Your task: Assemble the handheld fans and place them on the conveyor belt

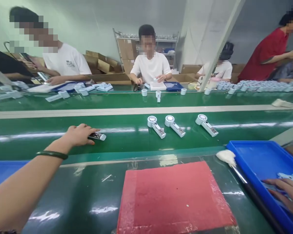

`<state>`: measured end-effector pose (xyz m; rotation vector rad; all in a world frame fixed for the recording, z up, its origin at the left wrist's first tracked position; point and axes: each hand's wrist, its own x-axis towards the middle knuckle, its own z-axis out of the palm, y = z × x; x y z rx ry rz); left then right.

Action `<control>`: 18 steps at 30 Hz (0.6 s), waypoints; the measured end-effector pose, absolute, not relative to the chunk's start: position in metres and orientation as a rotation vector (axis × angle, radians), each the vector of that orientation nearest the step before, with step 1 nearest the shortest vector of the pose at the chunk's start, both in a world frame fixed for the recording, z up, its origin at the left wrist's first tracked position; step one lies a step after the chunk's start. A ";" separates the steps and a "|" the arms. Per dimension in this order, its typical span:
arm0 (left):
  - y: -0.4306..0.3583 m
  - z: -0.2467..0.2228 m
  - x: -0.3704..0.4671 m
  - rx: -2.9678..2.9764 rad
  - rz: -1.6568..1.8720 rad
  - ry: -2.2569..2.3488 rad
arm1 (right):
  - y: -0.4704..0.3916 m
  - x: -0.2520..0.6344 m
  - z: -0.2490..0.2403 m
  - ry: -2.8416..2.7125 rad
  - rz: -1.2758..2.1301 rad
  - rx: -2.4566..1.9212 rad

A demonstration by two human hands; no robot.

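Observation:
My left hand (79, 135) reaches out over the green belt, its fingers around a handheld fan. Only the dark-faced end of the fan's handle (99, 136) shows; the palm covers the rest. At the right edge my right hand (286, 191) is inside a blue tray (254, 151). Its fingers are closed around a light blue plastic part (271, 187) among others there, and the frame cuts off part of the hand. Three pale blue handheld fans lie on the belt: one fan (156, 126), a second fan (175, 125) and a third fan (206, 124).
A red board (177, 198) lies taped on the bench in front of me. Beside the tray rests a black-handled brush (244, 182) with a white head. Another blue tray (7, 172) is at the left. Across the belt, several people handle fan parts near a strip (112, 111).

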<state>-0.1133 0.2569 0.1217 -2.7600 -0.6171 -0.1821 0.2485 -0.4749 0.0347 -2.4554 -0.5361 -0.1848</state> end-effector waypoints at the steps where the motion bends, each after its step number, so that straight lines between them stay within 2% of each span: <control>1: 0.255 0.124 -0.114 -2.739 -0.174 -0.607 | -0.473 0.245 0.036 -0.592 -0.143 -2.510; 7: 0.216 0.142 -0.110 -2.719 -0.115 -0.438 | -0.440 0.206 0.086 -0.381 -0.163 -2.671; 11: 0.120 0.147 -0.100 -2.856 -0.130 -0.081 | -0.388 0.170 0.112 -0.600 -0.257 -2.473; 15: 0.008 0.135 -0.079 -2.932 -0.147 0.223 | -0.317 0.122 0.115 -1.036 -0.026 -2.218; 18: -0.032 0.118 -0.066 -3.012 -0.071 0.292 | -0.275 0.090 0.113 -1.074 0.186 -2.057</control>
